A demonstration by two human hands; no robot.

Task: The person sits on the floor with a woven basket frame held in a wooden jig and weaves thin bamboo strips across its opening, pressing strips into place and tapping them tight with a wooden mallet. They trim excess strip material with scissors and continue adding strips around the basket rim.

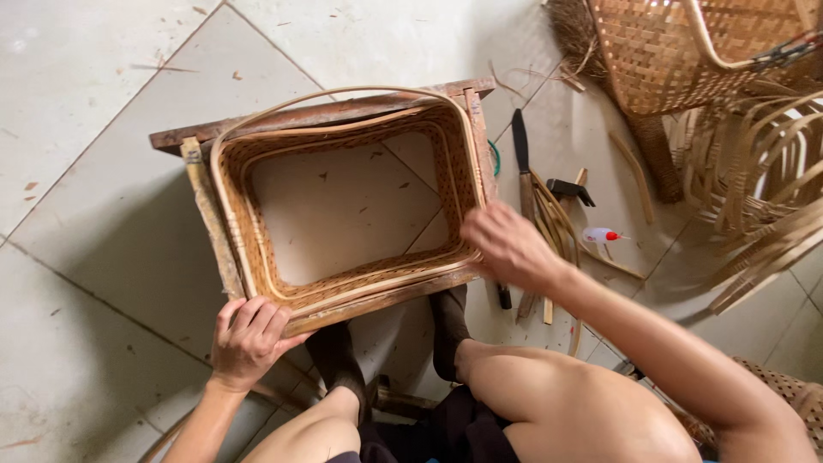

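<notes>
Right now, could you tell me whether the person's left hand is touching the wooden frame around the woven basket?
Touching. The head view shows the left hand with fingers curled over the near corner of the wooden frame holding the woven basket.

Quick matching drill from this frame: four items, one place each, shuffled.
Items:
1. left hand
2. right hand
3. long dark-bladed knife
4. small clear glue bottle with red tip

Places:
A. on the tiles, farthest right of the four
B. gripping the near left corner of the rectangular woven bamboo frame
C. flat on the floor just right of the frame
D. at the frame's near right corner

Pairs: 1-B, 2-D, 3-C, 4-A
</notes>
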